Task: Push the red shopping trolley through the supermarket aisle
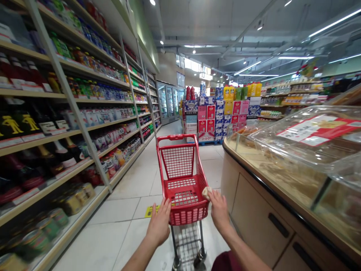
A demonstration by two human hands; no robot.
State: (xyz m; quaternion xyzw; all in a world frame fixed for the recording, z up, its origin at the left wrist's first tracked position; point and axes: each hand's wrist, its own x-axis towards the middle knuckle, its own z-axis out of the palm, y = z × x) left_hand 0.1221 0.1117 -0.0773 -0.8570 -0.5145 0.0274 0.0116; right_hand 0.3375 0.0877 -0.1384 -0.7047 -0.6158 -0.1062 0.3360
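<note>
In front of me stands a small red plastic shopping cart (184, 216) with a grid basket, which holds nothing that I can see. A red bar (176, 137) tops its far end. My left hand (159, 224) touches the near left corner of the basket, its fingers stretched out along the side. At the near right corner is my right hand (219, 209), with a crumpled off-white cloth or tissue (207, 193) pinched in its fingers. That hand lies at the basket's rim; whether it also grips the rim is hard to tell.
Tall shelves (98, 128) of bottles and cans line the left. On the right runs a counter (254, 199) with clear plastic food boxes (307, 131). Ahead stand stacked drink cartons (207, 120), with glass-door fridges (167, 99) behind at left. Tiled floor (113, 229) lies between.
</note>
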